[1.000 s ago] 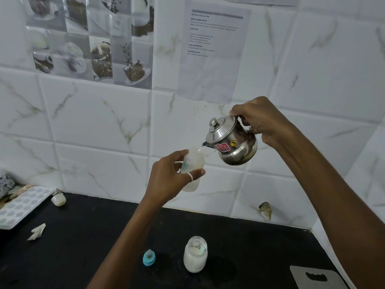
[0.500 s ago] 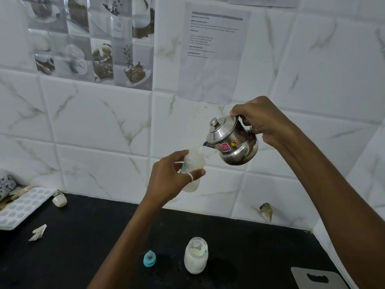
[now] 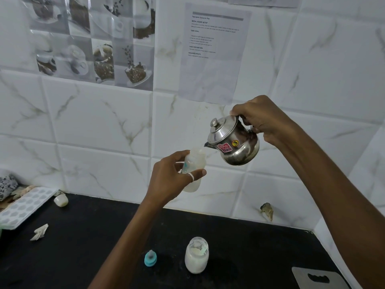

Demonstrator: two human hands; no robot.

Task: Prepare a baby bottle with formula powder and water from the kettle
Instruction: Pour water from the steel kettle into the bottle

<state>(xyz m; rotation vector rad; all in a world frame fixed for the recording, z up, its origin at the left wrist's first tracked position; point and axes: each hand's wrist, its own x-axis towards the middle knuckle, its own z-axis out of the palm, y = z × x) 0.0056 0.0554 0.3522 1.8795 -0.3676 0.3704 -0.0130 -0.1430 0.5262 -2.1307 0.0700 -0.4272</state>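
Bottle (image 3: 197, 161) and kettle (image 3: 236, 152), one each

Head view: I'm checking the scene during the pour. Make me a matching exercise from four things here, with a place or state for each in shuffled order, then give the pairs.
Things:
1. kettle
2. baby bottle
3. powder jar
4. blue teat

Places or states:
A. on the black counter, just left of the jar
B. tilted, gripped by the right hand
C. held up by the left hand, under the spout
D. upright on the counter, white powder inside

Pairs: 1-B, 2-C, 3-D, 4-A.
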